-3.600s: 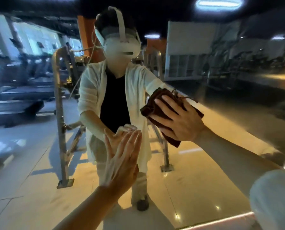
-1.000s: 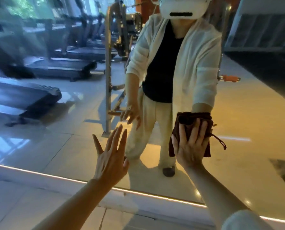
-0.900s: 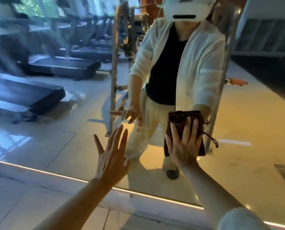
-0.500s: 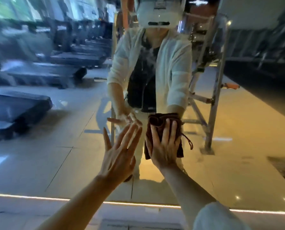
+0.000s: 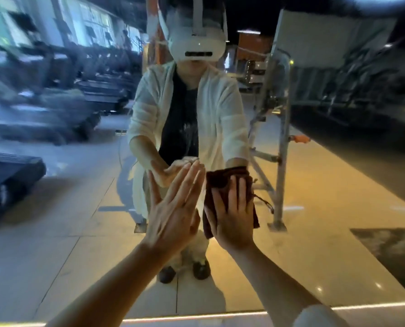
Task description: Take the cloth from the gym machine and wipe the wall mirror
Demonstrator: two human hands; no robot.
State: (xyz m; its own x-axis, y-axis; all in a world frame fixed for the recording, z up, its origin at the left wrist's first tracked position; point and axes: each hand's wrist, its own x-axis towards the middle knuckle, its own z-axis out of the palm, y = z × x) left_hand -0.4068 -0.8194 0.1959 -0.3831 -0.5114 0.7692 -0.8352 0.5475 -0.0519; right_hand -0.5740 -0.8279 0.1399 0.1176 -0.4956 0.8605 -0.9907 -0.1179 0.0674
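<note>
A dark brown cloth (image 5: pixel 220 182) lies flat against the wall mirror (image 5: pixel 326 208), with a loose thread hanging at its right side. My right hand (image 5: pixel 232 215) presses it onto the glass with straight, spread fingers. My left hand (image 5: pixel 175 208) is raised just to the left of it, flat with straight fingers, its fingertips meeting their reflection at the glass. The mirror shows a crouching person in a white overshirt and a headset, facing me.
The mirror's lit bottom edge (image 5: pixel 196 318) runs across the lower frame. Reflected in the glass are a metal gym machine frame (image 5: pixel 281 142) at the right, treadmills (image 5: pixel 12 178) at the left and a tiled floor.
My right hand has slid the cloth leftward along the mirror from the lower right toward the middle. The view has shifted left and up. My left hand has stayed flat and now sits beside the right.
</note>
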